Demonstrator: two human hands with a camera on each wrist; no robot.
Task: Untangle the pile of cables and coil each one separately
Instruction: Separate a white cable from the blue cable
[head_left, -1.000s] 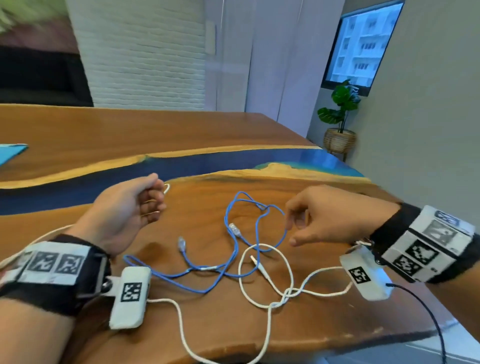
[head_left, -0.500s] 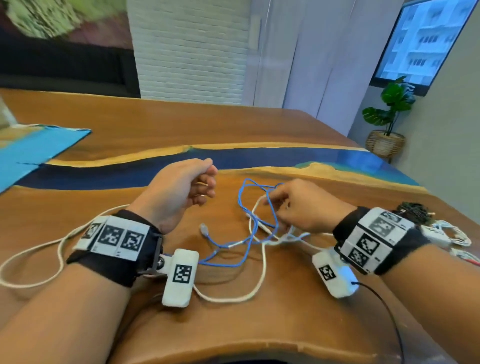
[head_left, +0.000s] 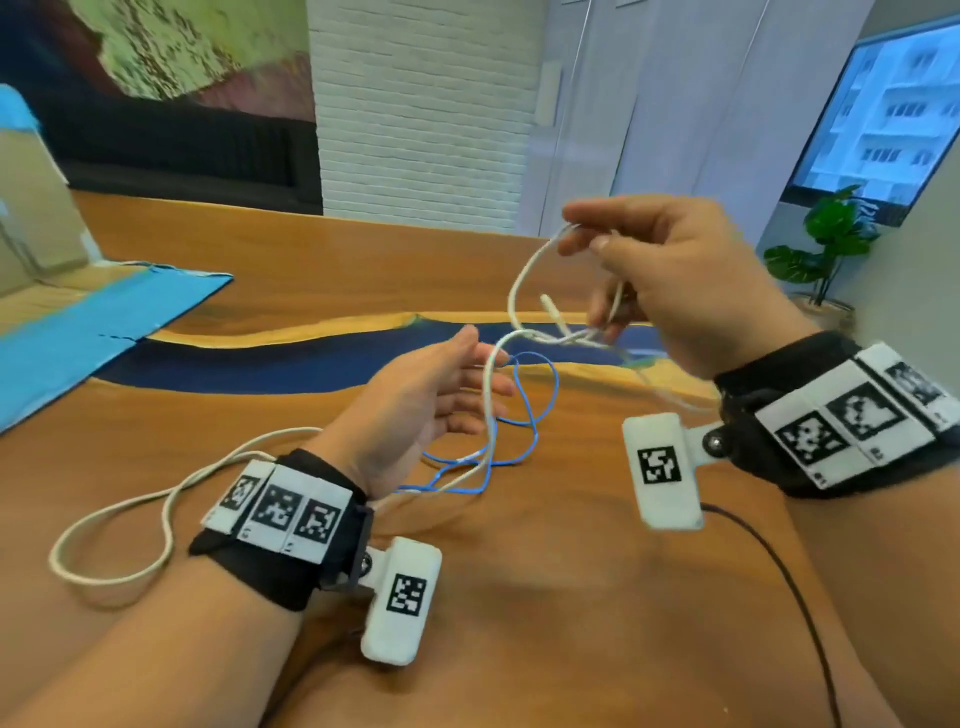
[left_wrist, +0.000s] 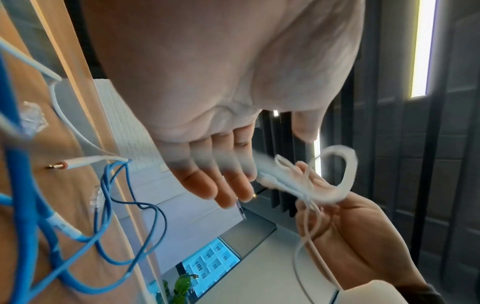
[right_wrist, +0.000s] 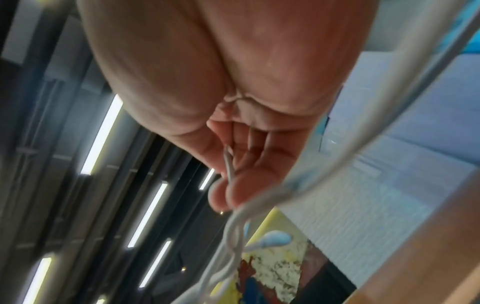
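Here, wooden table (head_left: 571, 597); plant (head_left: 831, 239) far right. Right hand (head_left: 670, 280) pinches white cable (head_left: 524, 275), perhaps knotted; left hand (head_left: 415, 405) spread.

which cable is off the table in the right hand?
The thin white cable, pinched by the right hand; the blue cable hangs lower, ungripped.

My left hand (head_left: 415, 410) and right hand (head_left: 691, 291) are bare. Just behind each, at the wrist, I wear a black strap (head_left: 275, 566) topped by a white band of three square black-and-white coded markers (head_left: 280, 512). A rounded white camera pod (head_left: 400, 603) with one such marker hangs off each strap on a screwed bracket. From the pod behind my right hand, a thin black lead (head_left: 779, 571) trails back along the forearm.
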